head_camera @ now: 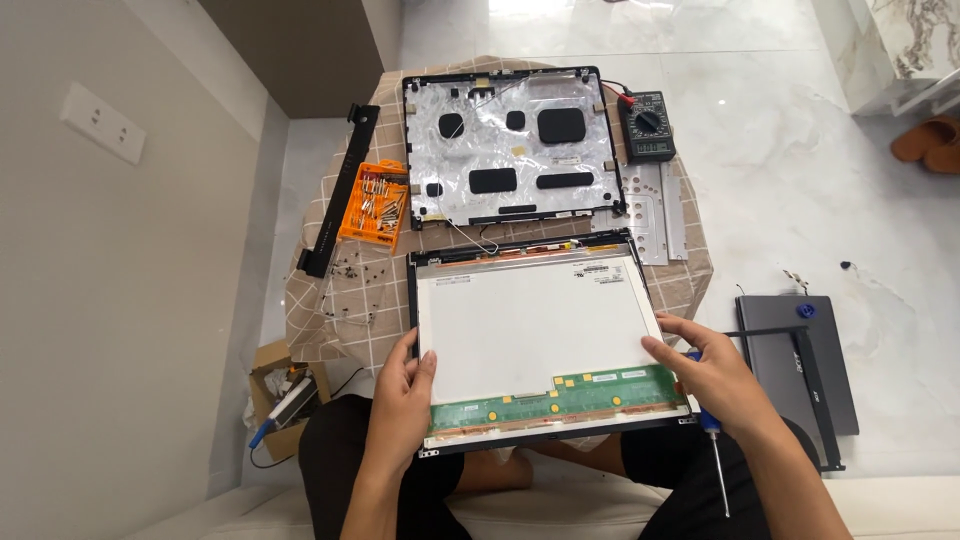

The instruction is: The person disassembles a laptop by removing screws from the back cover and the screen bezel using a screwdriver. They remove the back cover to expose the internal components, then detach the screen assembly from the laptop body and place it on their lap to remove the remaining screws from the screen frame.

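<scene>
1. Left hand (400, 405) clasped on the near-left edge of the panel (535, 325).
2. Right hand (710, 375) gripping the right edge, screwdriver (716, 455) pinned beneath.
3. Panel near, long axis left-right, spanning both hands; lid (510, 145) beyond.

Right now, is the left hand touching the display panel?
Touching. The head view shows the left hand gripping the display panel's left edge, thumb lying on its face.
</scene>
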